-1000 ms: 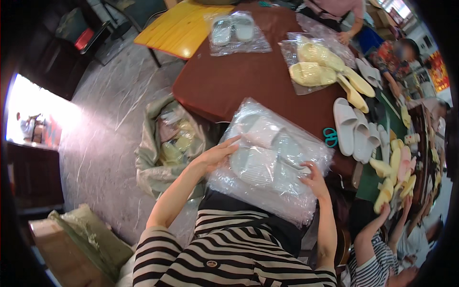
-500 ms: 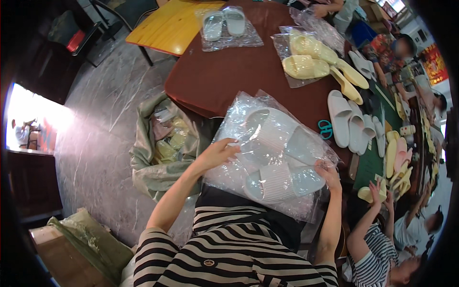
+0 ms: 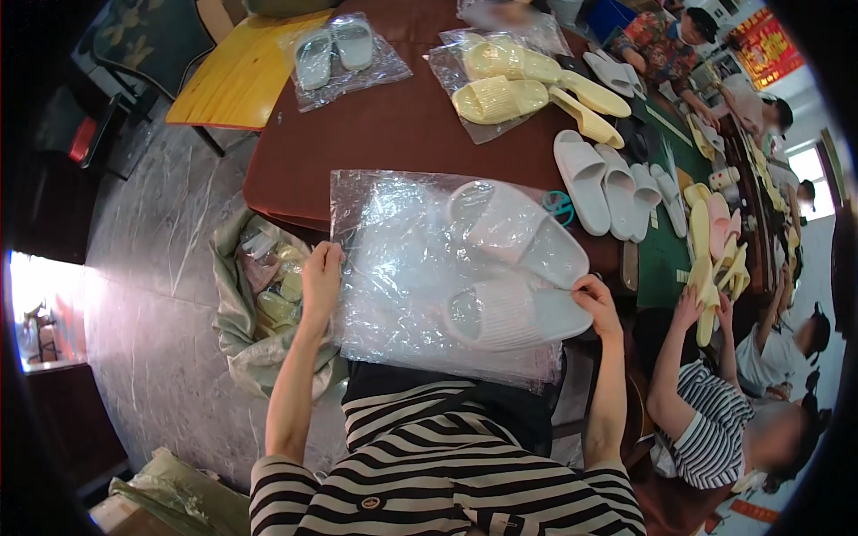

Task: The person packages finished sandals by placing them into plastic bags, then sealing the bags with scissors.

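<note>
A pair of white slippers (image 3: 518, 308) lies side by side in a clear plastic bag (image 3: 393, 259) over my lap, towards the bag's right part. My left hand (image 3: 322, 272) is closed on the bag's left edge. At the other side, my right hand (image 3: 599, 305) pinches the right end of the nearer slipper; whether plastic film lies between fingers and slipper, I cannot tell. More plastic film shows under the slippers. Teal-handled scissors (image 3: 559, 207) lie just beyond the slippers, on the brown table (image 3: 375, 152).
A bagged white pair (image 3: 332, 52) and bagged yellow slippers (image 3: 500, 98) lie farther back. Loose white slippers (image 3: 585, 183) stand at the right. Left of the table is an open sack (image 3: 234, 313) holding bagged items. A co-worker in stripes (image 3: 715, 420) handles a yellow slipper at my right.
My left hand has moved left from above the bag to grip its left edge. The bag now lies straighter and flatter, with the slippers towards its right. The whole view has shifted.
</note>
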`<state>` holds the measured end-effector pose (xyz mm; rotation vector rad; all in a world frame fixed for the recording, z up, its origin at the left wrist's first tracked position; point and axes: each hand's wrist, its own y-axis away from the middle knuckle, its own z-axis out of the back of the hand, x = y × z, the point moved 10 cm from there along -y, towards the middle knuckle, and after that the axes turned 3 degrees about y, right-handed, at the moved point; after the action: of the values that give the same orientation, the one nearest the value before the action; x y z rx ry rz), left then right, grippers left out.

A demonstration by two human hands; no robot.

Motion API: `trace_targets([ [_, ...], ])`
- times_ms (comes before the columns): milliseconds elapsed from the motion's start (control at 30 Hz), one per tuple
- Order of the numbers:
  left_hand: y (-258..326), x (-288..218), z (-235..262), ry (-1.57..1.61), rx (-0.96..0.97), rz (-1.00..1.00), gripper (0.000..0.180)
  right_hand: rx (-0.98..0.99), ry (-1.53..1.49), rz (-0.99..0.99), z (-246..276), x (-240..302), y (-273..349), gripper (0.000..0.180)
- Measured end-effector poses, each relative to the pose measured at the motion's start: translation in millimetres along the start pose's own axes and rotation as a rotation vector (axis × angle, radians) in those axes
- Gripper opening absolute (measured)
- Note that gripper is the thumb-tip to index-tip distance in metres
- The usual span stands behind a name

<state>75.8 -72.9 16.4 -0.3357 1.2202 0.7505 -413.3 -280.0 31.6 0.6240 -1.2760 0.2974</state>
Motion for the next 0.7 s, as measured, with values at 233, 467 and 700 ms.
trace_targets([
  [233, 0, -18, -30, -0.185, 0.058, -0.24, 0.023, -0.182, 0.16, -0.089, 85, -5, 68, 0.018],
  [467, -7, -19, -43, -0.456, 0.093, -0.27, 0.021, -0.689, 0.091, 0.061, 207, 35, 172, 0.017],
  [700, -7, -19, -54, -0.673, 0.089, -0.296, 0.02, -0.521, -0.053, 0.223, 96, 96, 73, 0.019],
])
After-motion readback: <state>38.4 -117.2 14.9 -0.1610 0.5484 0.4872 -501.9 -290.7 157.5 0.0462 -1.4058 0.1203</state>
